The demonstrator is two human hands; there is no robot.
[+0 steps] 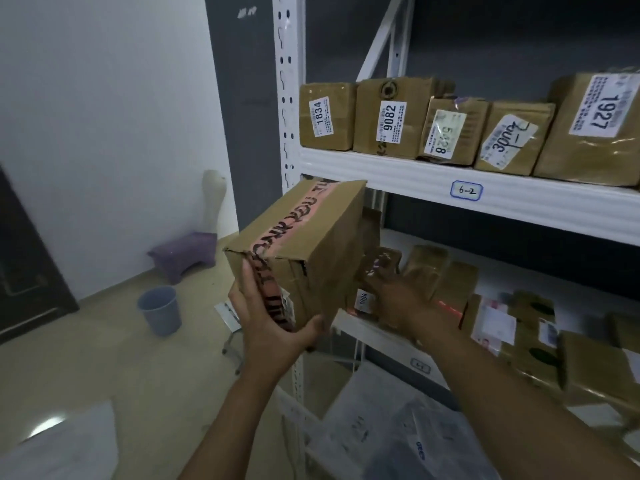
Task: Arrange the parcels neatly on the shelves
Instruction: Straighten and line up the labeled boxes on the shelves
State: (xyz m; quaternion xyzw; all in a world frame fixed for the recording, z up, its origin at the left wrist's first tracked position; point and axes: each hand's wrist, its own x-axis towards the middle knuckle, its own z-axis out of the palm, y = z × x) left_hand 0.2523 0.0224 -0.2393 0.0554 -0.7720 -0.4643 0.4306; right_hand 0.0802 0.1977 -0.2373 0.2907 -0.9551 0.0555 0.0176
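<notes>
As the left hand [268,322] grips the near end of the pink-taped brown cardboard box [304,244], its long axis aims into the white metal shelf [381,344] bay. The blurred right hand's [391,296] grip cannot be told.

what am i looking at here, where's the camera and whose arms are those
There is no machine here. This is one picture from a wide-angle camera worn on a person's head, looking forward and down, so the two arms are that person's own. The left hand holds a cardboard box sealed with pink THANK YOU tape, gripping its near end. The right hand reaches into the middle shelf among small brown parcels. It is blurred, so whether it grasps one cannot be told. Above, the shelf tagged 6-2 carries a row of numbered parcels. On the floor to the left stand a blue bucket and a purple stool.
</notes>
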